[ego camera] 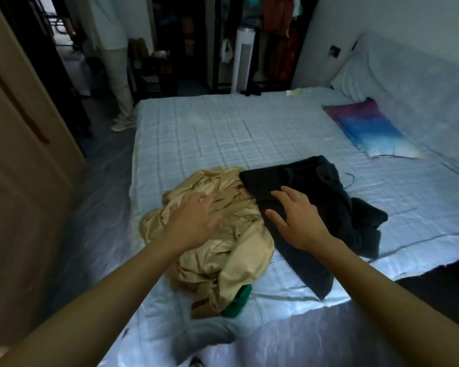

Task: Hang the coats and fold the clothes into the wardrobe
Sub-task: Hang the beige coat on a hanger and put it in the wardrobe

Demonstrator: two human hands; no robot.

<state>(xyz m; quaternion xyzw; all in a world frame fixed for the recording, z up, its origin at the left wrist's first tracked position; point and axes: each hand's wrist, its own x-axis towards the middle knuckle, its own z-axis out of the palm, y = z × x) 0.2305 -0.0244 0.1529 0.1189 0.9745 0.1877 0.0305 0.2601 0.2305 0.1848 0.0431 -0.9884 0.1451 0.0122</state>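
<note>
Gold garment (pixel 239 250) lies crumpled at the near edge of the bed (pixel 223 133), a green piece (pixel 236 304) peeking from under it. The left hand (pixel 191 221) is over its far part, grip apart, fingers splayed, holding nothing. The right hand (pixel 297 221), likewise splayed and empty, is over the black garment (pixel 323 186) touching the gold one, its long axis running away from the person. Each hand is nearer its own piece. Hung clothes (pixel 278 35) stand well beyond the bed.
</note>
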